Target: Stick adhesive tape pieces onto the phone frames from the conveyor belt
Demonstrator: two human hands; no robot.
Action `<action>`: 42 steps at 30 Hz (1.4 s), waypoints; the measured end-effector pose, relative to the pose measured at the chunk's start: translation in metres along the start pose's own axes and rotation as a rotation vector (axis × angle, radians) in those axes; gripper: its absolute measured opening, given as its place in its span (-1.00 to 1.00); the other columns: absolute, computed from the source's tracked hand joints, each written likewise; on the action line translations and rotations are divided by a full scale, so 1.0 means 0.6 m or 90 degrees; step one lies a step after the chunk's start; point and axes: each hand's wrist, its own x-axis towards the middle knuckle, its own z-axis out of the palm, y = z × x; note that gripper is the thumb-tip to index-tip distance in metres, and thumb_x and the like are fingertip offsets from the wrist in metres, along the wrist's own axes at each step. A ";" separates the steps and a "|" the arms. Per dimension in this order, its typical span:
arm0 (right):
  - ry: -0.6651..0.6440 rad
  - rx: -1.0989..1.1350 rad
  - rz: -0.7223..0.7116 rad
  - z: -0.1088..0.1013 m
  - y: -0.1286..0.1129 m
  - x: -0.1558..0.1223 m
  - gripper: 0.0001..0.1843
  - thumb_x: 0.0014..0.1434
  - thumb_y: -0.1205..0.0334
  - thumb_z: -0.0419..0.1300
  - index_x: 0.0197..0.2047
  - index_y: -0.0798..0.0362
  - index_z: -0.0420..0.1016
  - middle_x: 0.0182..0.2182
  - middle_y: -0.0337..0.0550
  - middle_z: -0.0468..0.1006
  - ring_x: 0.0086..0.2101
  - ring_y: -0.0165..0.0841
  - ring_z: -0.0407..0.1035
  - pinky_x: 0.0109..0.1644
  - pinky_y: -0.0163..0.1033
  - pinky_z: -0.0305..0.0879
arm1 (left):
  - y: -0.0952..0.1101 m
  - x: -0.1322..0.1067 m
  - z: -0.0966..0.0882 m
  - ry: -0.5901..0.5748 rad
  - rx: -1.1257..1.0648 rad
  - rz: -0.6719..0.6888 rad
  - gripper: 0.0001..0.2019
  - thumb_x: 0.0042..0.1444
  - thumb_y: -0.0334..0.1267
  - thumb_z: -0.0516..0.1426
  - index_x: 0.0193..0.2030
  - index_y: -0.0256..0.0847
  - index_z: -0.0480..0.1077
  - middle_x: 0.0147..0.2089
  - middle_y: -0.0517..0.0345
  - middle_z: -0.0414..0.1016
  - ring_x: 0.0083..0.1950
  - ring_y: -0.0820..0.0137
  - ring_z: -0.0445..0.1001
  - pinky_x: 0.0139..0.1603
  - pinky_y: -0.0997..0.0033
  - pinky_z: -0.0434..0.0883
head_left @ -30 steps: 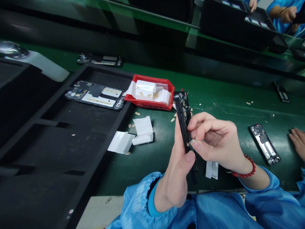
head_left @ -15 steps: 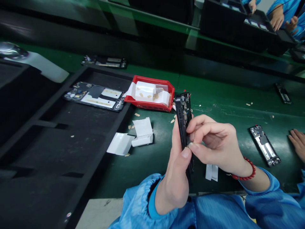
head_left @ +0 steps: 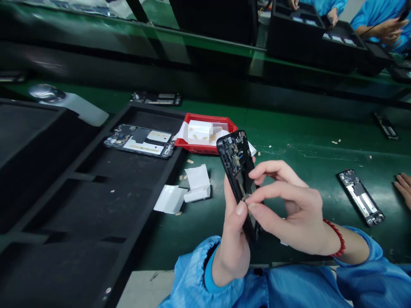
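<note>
My left hand (head_left: 233,239) grips an opened black phone body (head_left: 236,164) from below and holds it upright and tilted, its circuit side turned toward me. My right hand (head_left: 289,209) has thumb and forefinger pinched together against the phone's middle, on something too small to make out. A red bead bracelet (head_left: 336,237) circles my right wrist. Both arms wear blue sleeves.
A red bin (head_left: 208,132) of white paper strips stands behind the phone. White paper pieces (head_left: 184,190) lie on the green belt. A black tray (head_left: 96,188) at left holds another opened phone (head_left: 139,141). One more phone (head_left: 361,197) lies at right near a co-worker's fingers (head_left: 403,188).
The phone has turned from edge-on so its circuit side now faces me, and it leans left. My right fingers stay pinched at its middle. The view has shifted slightly.
</note>
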 end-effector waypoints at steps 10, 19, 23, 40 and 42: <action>-0.033 0.004 0.020 0.003 0.005 0.003 -0.91 0.26 0.40 0.27 -0.28 0.04 0.55 -0.09 -0.03 0.51 -0.03 -0.30 0.47 0.08 -0.14 0.54 | 0.008 -0.016 0.001 0.012 0.009 0.046 -0.52 0.25 -0.05 0.16 0.31 0.08 0.38 0.40 0.27 0.38 0.53 0.18 0.15 0.52 0.23 0.20; -0.056 0.118 0.153 -0.003 0.012 0.006 -0.94 0.26 0.32 0.30 -0.27 0.03 0.62 -0.07 -0.06 0.52 0.01 -0.32 0.46 0.19 -0.13 0.45 | 0.012 -0.022 -0.007 -0.048 -0.021 0.004 -0.47 0.22 -0.12 0.12 0.34 0.15 0.34 0.51 0.41 0.19 0.61 0.22 -0.11 0.59 0.18 -0.05; -0.072 0.137 0.151 -0.001 0.016 0.006 -0.97 0.21 0.28 0.36 -0.28 0.03 0.62 -0.10 -0.07 0.52 -0.03 -0.29 0.48 0.12 -0.13 0.49 | -0.002 -0.017 -0.011 -0.008 0.034 0.022 -0.41 0.22 -0.09 0.17 0.40 0.10 0.27 0.53 0.36 0.15 0.62 0.19 -0.12 0.59 0.18 0.02; 0.047 -0.116 0.446 -0.133 0.146 0.072 -0.31 0.16 -0.04 0.39 0.28 0.05 0.42 0.01 0.09 0.67 -0.09 -0.14 0.64 -0.03 -0.09 0.60 | -0.037 0.055 -0.032 0.057 0.099 0.136 -0.36 0.35 0.17 -0.01 0.48 -0.04 0.15 0.44 -0.01 0.32 0.50 0.13 0.19 0.50 0.06 0.08; 0.135 -0.236 0.441 -0.186 0.189 0.125 -0.38 0.26 0.04 0.32 0.29 0.12 0.37 0.03 0.15 0.64 -0.10 -0.15 0.62 -0.06 -0.09 0.59 | -0.033 0.057 -0.038 0.012 0.081 0.123 -0.35 0.35 0.15 -0.01 0.49 -0.05 0.11 0.30 -0.07 0.47 0.32 0.10 0.41 0.36 0.03 0.24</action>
